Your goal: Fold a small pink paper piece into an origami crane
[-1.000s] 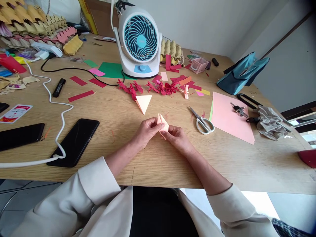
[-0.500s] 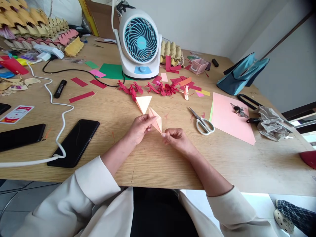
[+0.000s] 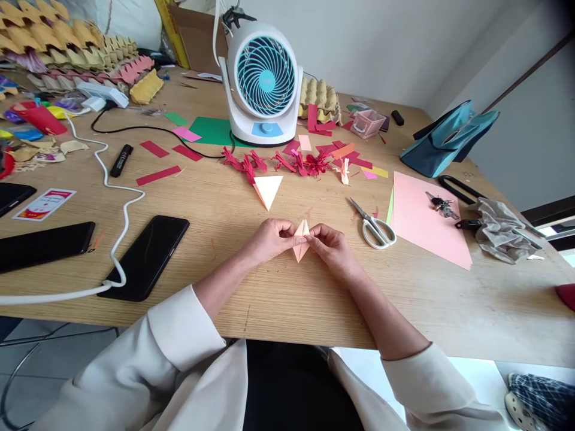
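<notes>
A small folded piece of peach paper (image 3: 300, 251), diamond-shaped with creases, is held between my two hands above the table's front half. My left hand (image 3: 275, 238) pinches its left corner between thumb and fingers. At the right corner, the thumb and fingers of my right hand (image 3: 331, 246) close on the same paper. Just beyond my left hand lies a pale folded paper triangle (image 3: 268, 191). Behind it runs a row of crumpled red paper pieces (image 3: 299, 163), with one peach twisted piece (image 3: 344, 171) at its right end.
Scissors (image 3: 377, 231) with white handles lie right of my hands, beside pink sheets (image 3: 426, 218) bearing keys (image 3: 442, 205). A white fan (image 3: 265, 84) stands at the back. Leftward are a black phone (image 3: 146, 257), a white cable (image 3: 123, 215) and a marker (image 3: 121, 160).
My right hand has come up to the peach paper's right corner. The paper has turned more upright and shifted right and slightly nearer me. The view has swung a little left.
</notes>
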Demonstrator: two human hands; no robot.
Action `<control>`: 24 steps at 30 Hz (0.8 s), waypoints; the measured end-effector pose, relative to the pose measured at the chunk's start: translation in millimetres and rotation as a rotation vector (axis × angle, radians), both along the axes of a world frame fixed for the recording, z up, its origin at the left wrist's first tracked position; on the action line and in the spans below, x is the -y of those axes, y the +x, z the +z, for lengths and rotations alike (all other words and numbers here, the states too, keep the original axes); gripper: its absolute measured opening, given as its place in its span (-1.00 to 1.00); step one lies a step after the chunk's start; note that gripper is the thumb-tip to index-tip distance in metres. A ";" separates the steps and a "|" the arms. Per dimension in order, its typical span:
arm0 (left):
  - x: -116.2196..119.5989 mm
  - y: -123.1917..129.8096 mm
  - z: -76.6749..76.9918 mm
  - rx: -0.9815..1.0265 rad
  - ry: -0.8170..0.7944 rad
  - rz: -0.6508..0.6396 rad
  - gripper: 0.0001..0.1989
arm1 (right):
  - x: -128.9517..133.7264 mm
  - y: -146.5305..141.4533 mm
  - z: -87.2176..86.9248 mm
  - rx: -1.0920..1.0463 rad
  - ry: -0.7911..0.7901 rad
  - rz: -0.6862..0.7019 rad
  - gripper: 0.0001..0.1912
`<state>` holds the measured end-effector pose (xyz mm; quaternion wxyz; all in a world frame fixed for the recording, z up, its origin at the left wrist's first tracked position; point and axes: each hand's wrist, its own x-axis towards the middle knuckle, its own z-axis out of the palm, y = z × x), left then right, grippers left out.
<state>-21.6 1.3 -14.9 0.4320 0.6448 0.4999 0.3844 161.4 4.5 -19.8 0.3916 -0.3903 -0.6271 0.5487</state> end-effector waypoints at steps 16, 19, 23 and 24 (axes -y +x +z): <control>10.7 1.2 9.7 -0.424 0.873 0.064 -0.87 | 3.9 -2.7 -0.8 -0.140 0.255 -0.096 -0.82; 11.6 -2.7 13.0 -0.615 1.102 0.065 -0.85 | 7.2 -1.8 1.9 -0.071 0.446 -0.129 -0.87; 13.0 -6.0 18.4 -0.670 1.234 0.046 -0.90 | 10.2 -1.8 3.6 -0.086 0.515 -0.106 -0.87; 13.5 -6.2 19.6 -0.660 1.254 0.052 -0.91 | 10.6 -1.8 3.5 -0.099 0.516 -0.102 -0.87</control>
